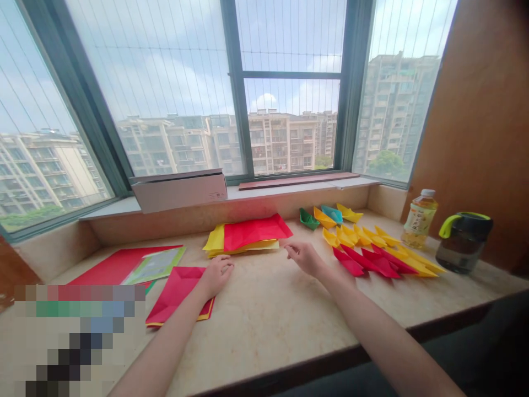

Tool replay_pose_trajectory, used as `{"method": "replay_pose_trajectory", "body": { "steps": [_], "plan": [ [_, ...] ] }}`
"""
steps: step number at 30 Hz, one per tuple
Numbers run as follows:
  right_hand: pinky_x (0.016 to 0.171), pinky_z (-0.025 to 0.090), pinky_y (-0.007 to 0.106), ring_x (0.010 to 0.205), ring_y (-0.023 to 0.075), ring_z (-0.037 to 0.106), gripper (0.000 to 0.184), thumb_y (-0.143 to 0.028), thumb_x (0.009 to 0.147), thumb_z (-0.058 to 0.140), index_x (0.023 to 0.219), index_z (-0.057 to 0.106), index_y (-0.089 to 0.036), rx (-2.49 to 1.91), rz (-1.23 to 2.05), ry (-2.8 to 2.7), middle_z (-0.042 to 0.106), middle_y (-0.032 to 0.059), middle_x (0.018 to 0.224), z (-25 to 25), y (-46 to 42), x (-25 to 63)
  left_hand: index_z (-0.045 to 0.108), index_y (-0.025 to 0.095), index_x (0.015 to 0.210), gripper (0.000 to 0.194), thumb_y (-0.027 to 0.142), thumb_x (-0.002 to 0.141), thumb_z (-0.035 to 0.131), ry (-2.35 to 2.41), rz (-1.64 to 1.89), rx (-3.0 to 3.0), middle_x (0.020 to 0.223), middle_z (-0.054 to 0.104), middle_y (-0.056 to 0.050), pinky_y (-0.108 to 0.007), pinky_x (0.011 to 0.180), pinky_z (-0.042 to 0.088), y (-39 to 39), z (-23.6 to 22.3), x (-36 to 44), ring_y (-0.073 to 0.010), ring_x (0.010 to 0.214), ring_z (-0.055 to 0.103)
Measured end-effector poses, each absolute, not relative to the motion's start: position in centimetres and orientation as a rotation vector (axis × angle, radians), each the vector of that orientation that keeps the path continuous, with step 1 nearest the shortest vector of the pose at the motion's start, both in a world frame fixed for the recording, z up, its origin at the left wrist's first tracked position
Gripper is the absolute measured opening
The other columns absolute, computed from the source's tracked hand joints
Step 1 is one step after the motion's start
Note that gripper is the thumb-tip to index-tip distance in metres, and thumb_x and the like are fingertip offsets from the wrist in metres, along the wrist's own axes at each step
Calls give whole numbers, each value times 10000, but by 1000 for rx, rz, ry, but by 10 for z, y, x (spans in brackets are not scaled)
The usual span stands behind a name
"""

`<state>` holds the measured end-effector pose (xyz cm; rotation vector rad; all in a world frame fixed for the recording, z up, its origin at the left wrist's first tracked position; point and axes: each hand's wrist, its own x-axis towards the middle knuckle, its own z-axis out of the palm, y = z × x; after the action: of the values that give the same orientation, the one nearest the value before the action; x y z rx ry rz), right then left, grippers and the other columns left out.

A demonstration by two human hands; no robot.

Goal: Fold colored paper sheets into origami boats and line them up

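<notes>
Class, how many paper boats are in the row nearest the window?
4, left to right: a green boat, an orange boat, a blue boat and a yellow boat.

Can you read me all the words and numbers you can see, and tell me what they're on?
No words or numbers are clear enough to quote.
Tea-coloured drink bottle: dark writing on its label, too blurred to read.
White box: tiny print and dark marks near its right end, too small to read.
Folded paper boats: no writing that I can see.
</notes>
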<state>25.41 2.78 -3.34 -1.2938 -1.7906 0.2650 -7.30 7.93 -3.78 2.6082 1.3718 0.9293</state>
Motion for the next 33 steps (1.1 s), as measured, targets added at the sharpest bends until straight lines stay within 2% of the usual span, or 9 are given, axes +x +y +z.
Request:
{"method": "replay_pose_trajectory", "body": {
  "steps": [9,11,14,16,20,24,27,30,33],
  "plan": [
    [571,406,264,621,192,623,427,-470,934,424,753,670,-171,-1309,386,-1745,679,44,668,-37,26,259,717,139,913,285,244,899,453,1458,873,2633,1096,662,-123,-404,966,505,74,-44,-72,-235,1043,629],
    [569,403,268,620,197,623,428,-470,927,428,726,663,-174,-1314,386,-1756,675,48,659,-35,25,260,690,141,1058,281,202,878,483,1459,870,2666,1151,640,-119,-406,998,487,71,-44,-70,-235,1096,607],
    [576,409,275,624,206,626,424,-471,922,426,748,668,-170,-1320,378,-1770,682,56,667,-33,24,260,536,143,1335,509,133,827,534,1464,882,2746,1356,512,-153,-445,1089,403,64,-42,-67,-273,1278,485],
    [583,418,277,626,208,634,419,-468,923,423,763,670,-170,-1313,378,-1793,691,56,673,-33,25,261,497,186,1386,569,82,826,510,1459,887,2816,1430,441,-154,-484,1128,336,62,-37,-65,-298,1350,404],
    [566,417,275,592,197,631,429,-466,923,418,705,647,-176,-1297,373,-1842,688,49,651,-36,29,260,560,310,1324,575,9,855,417,1374,830,2971,1391,523,-73,-460,1118,346,68,-29,-66,-250,1296,482],
    [545,404,264,585,184,618,398,-440,920,433,708,641,-176,-1297,387,-1862,685,37,651,-39,31,259,513,226,1376,556,30,868,400,1651,879,2985,1457,481,-105,-474,1126,334,88,-31,-72,-280,1353,426],
    [550,389,260,591,174,605,362,-404,919,450,711,643,-179,-1310,404,-1851,683,27,663,-37,30,257,623,157,1237,430,60,864,430,1747,838,2939,1379,556,-152,-519,1076,381,100,-34,-77,-321,1282,498],
    [562,375,264,594,171,591,363,-394,920,457,683,633,-183,-1328,417,-1839,669,21,652,-35,28,255,689,157,1087,315,104,871,465,1749,769,2922,1264,636,-156,-505,1007,442,105,-36,-81,-318,1175,577],
    [572,381,265,607,175,600,357,-402,909,480,674,639,-186,-1352,433,-1853,677,20,661,-36,25,251,650,181,1179,363,105,875,468,1744,783,2883,1265,635,-152,-486,994,445,107,-38,-82,-304,1173,576]
  ]
}}
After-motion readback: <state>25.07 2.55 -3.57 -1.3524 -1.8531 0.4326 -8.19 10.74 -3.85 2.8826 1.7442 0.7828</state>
